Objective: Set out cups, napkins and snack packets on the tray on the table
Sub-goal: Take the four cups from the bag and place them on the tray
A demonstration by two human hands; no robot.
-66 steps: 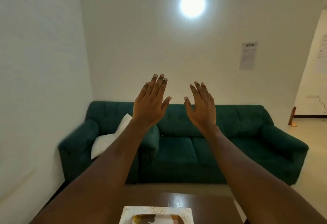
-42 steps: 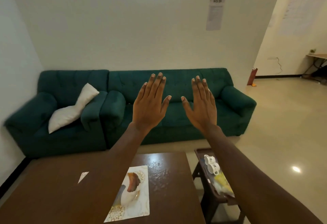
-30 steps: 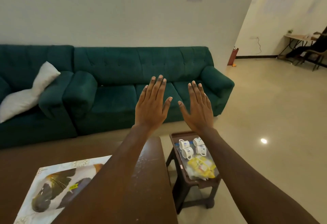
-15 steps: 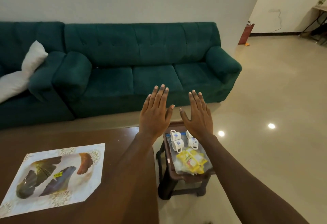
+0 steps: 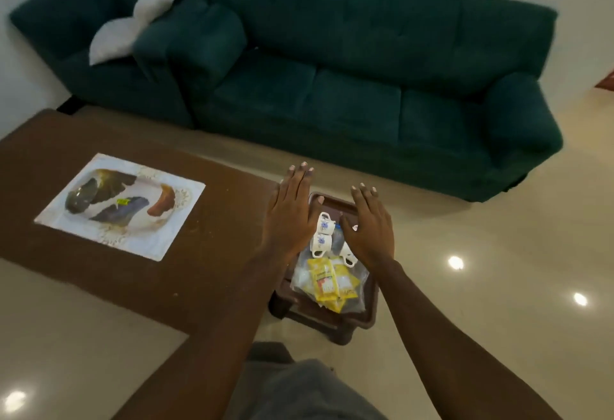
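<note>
Head cam, looking down: left hand and right hand are both held out flat, palms down, fingers straight n close together, gripping nothing. They hover side by side w/ a gap between them. In that gap, lower down, sit small white cups w/ a blue flower print. At least 3 afaict, one partly hidden under the right hand. Just nearer the person than the cups: yellow snack packets heaped on crinkly clear plastic. Can't tell if napkins are in that pile.

Cups n packets all sit on a small dark brown stool, which stands on the floor just beside the right end of the big brown wooden table. Left hand is over the table's corner n the stool's left edge, right hand over the stool's right side.

Rectangular white tray w/ a dark leafy print lies flat on the table, well to the left of the left hand n apart from the cups. Behind everything is a dark green fabric sofa w/ a white cushion at its left end, glossy beige tiled floor all around.
</note>
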